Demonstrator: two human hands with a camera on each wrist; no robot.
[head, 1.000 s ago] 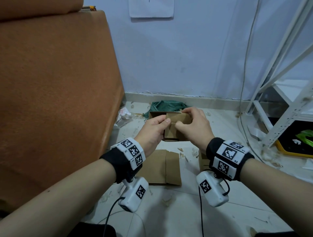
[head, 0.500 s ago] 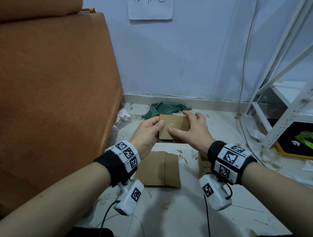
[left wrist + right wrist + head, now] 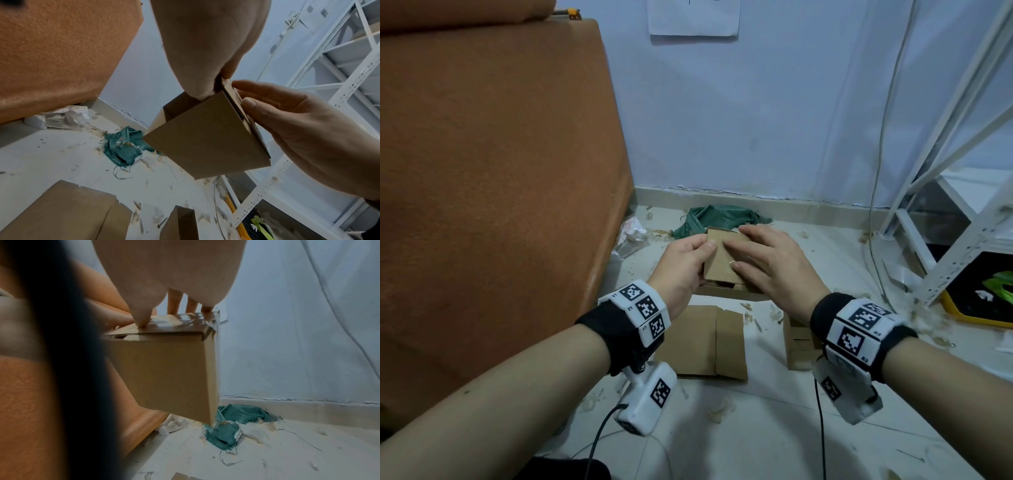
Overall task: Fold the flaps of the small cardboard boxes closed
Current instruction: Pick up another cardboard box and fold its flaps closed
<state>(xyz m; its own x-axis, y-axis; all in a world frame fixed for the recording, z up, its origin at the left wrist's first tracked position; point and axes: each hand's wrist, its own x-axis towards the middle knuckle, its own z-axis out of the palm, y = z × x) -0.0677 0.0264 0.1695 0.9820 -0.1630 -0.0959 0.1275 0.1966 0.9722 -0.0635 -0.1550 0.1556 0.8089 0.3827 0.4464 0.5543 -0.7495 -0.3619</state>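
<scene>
The small brown cardboard box (image 3: pixel 724 260) is held above the pale, littered floor (image 3: pixel 774 438) in the head view, its top flaps folded down. It is gripped at its left edge by the left hand (image 3: pixel 685 265), thumb on top. The right hand (image 3: pixel 774 265) is laid over the flaps with fingers spread and nearly straight. A flattened brown cardboard sheet (image 3: pixel 705 342) lies on the floor below, and a second small brown box (image 3: pixel 799 342) stands just beside it to the right. A crumpled green cloth (image 3: pixel 717 219) lies beyond the held box, near the wall. The orange upholstered block (image 3: pixel 493 171) closes off the left side; a white metal shelf frame (image 3: pixel 941 240) bounds the right.

In the left wrist view, the box's side wall is seen clear of the floor, with the fingers curled round the upper corner.

In the right wrist view, the flaps are pressed flat by the fingertips (image 3: pixel 141 321), with a slit left at the near edge.
</scene>
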